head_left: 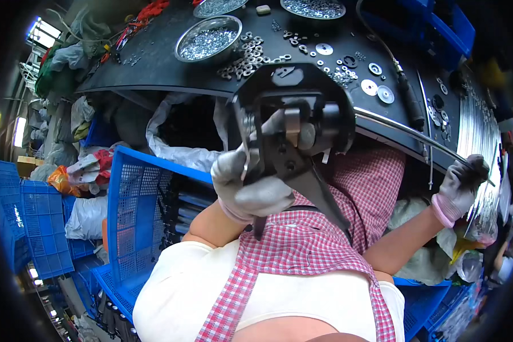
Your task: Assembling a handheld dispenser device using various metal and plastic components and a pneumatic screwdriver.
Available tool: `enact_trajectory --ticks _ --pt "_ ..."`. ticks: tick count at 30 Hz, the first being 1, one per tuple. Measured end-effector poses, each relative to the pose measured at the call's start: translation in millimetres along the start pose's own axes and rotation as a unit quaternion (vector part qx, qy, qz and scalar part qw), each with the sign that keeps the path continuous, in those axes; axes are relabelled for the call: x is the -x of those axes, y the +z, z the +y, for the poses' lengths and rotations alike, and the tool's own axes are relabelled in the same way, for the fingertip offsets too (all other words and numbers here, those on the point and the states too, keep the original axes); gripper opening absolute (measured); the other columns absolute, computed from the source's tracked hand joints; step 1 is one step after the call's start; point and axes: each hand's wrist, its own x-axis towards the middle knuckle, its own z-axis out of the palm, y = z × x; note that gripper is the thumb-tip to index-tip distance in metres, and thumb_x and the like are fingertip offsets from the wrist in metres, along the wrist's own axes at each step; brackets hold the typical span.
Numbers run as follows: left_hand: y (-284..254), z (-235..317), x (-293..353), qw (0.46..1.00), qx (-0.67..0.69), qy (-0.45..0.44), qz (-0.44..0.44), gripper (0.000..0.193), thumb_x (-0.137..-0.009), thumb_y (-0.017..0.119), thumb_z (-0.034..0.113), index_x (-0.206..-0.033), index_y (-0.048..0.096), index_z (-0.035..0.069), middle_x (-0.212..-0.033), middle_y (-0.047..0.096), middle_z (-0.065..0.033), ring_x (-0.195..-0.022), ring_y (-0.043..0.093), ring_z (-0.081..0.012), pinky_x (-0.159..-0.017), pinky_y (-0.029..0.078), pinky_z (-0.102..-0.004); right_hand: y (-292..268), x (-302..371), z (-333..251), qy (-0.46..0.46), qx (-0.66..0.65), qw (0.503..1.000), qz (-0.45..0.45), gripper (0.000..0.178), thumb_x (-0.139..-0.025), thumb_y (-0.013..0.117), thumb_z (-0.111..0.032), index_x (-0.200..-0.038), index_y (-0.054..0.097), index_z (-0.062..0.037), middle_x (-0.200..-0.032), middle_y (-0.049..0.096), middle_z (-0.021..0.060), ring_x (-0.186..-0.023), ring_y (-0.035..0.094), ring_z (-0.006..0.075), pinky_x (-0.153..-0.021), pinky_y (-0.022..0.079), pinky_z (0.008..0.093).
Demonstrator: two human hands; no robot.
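Black metal mechanism (290,151) sits just above and right of our left hand's (251,191) fingers, clamped around its lower side; from it a silver rod (410,134) runs to our right hand (459,185), whose fingers close around its far end. We seem to be fitting rod to mechanism, seating unclear; next calls for steady alignment.
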Motion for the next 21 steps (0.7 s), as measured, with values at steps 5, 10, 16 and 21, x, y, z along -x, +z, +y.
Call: enact_trajectory --ticks 5,10,16,21 --pt "10.5 -3.3 -4.1 0.997 -0.013 0.06 0.036 0.066 -0.088 0.055 0.019 -0.144 0.025 0.003 -0.126 0.05 -0.0209 -0.045 0.047 -0.0052 -0.039 0.036 -0.0202 -4.9 -1.4 -5.0 -0.088 -0.019 0.988 0.125 0.011 -0.092 0.055 -0.014 -0.094 0.053 -0.0037 -0.06 0.045 -0.0099 -0.041 0.024 -0.0038 -0.038 0.018 0.0186" --pt "-21.9 -13.1 5.0 0.998 0.012 0.067 -0.013 0.06 -0.09 0.049 0.016 -0.144 0.026 0.003 -0.132 0.044 -0.0237 -0.048 0.049 -0.005 -0.041 0.036 -0.0194 -22.0 -1.5 -11.1 0.076 -0.025 0.994 -0.077 0.016 -0.096 0.05 -0.021 -0.103 0.057 -0.0089 -0.102 0.063 0.0014 -0.065 0.046 0.0061 -0.061 0.033 0.0278" --pt "-7.2 -19.4 8.4 0.973 -0.046 0.088 0.209 0.059 -0.092 0.048 0.018 -0.146 0.025 0.01 -0.139 0.037 -0.0245 -0.051 0.051 -0.0035 -0.041 0.039 -0.0186 -38.8 -9.1 -5.2 -0.047 0.061 0.996 0.033 0.017 -0.094 0.054 -0.017 -0.104 0.062 -0.0059 -0.108 0.064 0.0111 -0.055 0.041 -0.0002 -0.05 0.031 0.0136" --pt "-22.2 -16.4 4.1 1.0 0.007 0.002 -0.028 0.056 -0.095 0.048 0.022 -0.145 0.028 0.01 -0.141 0.036 -0.022 -0.052 0.052 -0.0039 -0.043 0.04 -0.0166 -83.3 -17.1 -9.2 0.086 -0.033 0.996 0.023 0.023 -0.097 0.049 -0.022 -0.111 0.061 -0.0094 -0.116 0.064 0.0045 -0.045 0.024 0.0002 -0.044 0.024 0.0203"
